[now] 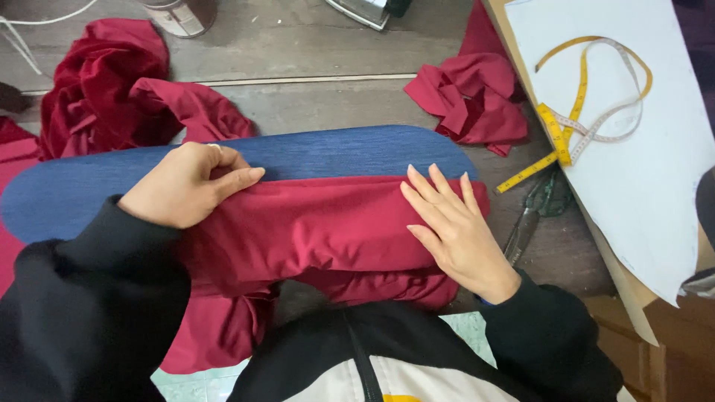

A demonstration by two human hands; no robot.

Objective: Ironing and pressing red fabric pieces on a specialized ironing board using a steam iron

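A dark red cloth point(328, 231) lies folded over a long blue padded board point(335, 152) with rounded ends. My left hand point(186, 186) rests on the cloth's left end, fingers curled over its upper edge, thumb pointing right. Flat on the cloth's right end lies my right hand point(454, 231), fingers spread toward the board's far edge. The cloth's lower part hangs off the board's near side toward my lap. Both arms wear black sleeves.
More red fabric is piled at the back left point(112, 82) and back right point(473, 97). A yellow tape measure point(577, 112) lies on a white paper sheet point(648, 171) at the right. Scissors point(536, 208) lie beside the board. A metal can point(179, 15) stands at the back.
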